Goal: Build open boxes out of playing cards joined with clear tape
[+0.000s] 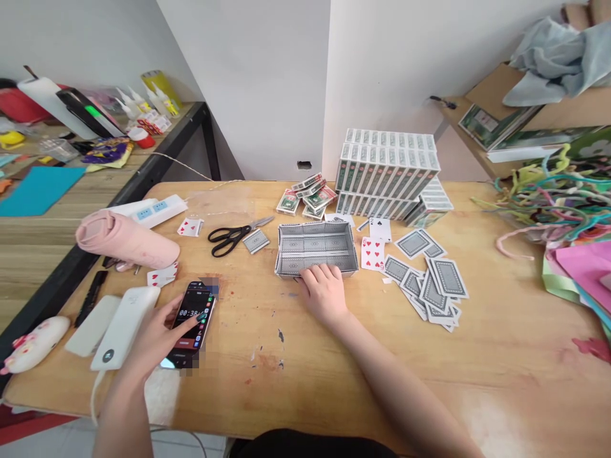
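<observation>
A black garment shows at the bottom edge, nearest the camera, with a forearm on either side. The left hand comes up from the lower left, thumb and fingers spread apart: the thumb stretches across the screen of a smartphone, and the other fingers lie along its left edge. The right hand slants in from the lower right, its fingers together and bent over the near rim of an open box made of playing cards; whether they pinch the rim, I cannot tell. The box sits mid-table, right of the phone.

Counted, there is one smartphone, one card box, one pair of black-handled scissors, one white power bank and one black marker. Two face-up cards show right of the box: a six of hearts and a two of spades. Beyond them lie at least seven face-down cards, overlapping. Behind the box stands a stack of card packs, about ten across.
</observation>
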Demonstrator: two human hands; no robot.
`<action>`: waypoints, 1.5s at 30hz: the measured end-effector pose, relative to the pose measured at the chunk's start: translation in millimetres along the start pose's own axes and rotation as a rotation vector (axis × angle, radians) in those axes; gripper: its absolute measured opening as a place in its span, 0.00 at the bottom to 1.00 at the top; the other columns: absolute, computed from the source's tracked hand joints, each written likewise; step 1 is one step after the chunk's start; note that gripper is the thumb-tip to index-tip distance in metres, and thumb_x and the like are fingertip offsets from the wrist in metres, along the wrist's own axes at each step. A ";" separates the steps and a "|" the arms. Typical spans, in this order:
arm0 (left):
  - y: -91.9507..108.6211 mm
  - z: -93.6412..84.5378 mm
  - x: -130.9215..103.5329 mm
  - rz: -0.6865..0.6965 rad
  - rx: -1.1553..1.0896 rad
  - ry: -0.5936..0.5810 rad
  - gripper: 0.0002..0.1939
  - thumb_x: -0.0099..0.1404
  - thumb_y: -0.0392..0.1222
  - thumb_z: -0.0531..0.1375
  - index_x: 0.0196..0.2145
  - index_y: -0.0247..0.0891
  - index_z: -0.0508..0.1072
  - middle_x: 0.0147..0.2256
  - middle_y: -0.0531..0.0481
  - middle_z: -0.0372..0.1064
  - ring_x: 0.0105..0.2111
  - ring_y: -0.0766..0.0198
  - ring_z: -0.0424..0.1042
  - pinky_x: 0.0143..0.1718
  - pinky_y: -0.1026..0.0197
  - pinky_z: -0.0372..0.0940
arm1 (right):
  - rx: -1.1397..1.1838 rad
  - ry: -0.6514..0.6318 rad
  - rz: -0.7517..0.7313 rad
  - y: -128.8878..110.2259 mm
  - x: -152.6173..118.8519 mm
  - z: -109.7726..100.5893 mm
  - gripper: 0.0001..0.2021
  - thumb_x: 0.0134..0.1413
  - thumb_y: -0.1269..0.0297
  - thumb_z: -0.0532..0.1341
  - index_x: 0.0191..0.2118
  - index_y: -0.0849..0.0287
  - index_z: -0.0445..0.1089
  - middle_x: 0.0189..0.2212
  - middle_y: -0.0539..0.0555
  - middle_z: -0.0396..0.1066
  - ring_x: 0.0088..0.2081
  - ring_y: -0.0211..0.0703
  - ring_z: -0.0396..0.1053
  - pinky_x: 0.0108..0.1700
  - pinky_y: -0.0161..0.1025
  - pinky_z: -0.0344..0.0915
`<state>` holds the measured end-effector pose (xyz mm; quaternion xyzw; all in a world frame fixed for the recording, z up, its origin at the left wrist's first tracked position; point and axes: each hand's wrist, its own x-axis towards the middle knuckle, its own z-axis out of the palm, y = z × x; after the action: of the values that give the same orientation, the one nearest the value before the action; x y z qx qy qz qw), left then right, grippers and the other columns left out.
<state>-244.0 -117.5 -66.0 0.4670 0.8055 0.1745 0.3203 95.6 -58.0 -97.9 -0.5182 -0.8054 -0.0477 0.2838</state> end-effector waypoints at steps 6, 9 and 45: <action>5.3 1.6 9.7 0.032 0.084 0.038 0.36 0.52 0.55 0.62 0.56 0.37 0.64 0.45 0.40 0.73 0.39 0.52 0.75 0.39 0.54 0.71 | 0.007 0.004 -0.007 0.1 0.0 -0.1 0.07 0.60 0.69 0.56 0.30 0.58 0.67 0.25 0.52 0.68 0.31 0.42 0.59 0.35 0.40 0.46; 10.6 4.4 17.0 0.046 0.111 0.077 0.34 0.52 0.56 0.61 0.53 0.35 0.67 0.43 0.39 0.74 0.39 0.52 0.75 0.40 0.53 0.70 | 0.009 0.011 -0.007 0.1 -0.3 0.2 0.07 0.60 0.68 0.56 0.31 0.58 0.67 0.26 0.52 0.68 0.31 0.42 0.59 0.35 0.40 0.46; 104.1 65.0 -26.4 0.706 0.076 0.384 0.13 0.64 0.38 0.53 0.45 0.39 0.71 0.43 0.45 0.71 0.46 0.58 0.70 0.51 0.52 0.65 | 0.016 -0.025 0.023 -1.1 1.2 0.2 0.08 0.60 0.68 0.55 0.30 0.58 0.68 0.25 0.52 0.70 0.31 0.43 0.61 0.36 0.41 0.48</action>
<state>-123.7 -89.1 -43.9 0.6853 0.6467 0.3281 0.0669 94.2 -57.5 -97.2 -0.5255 -0.8034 -0.0316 0.2781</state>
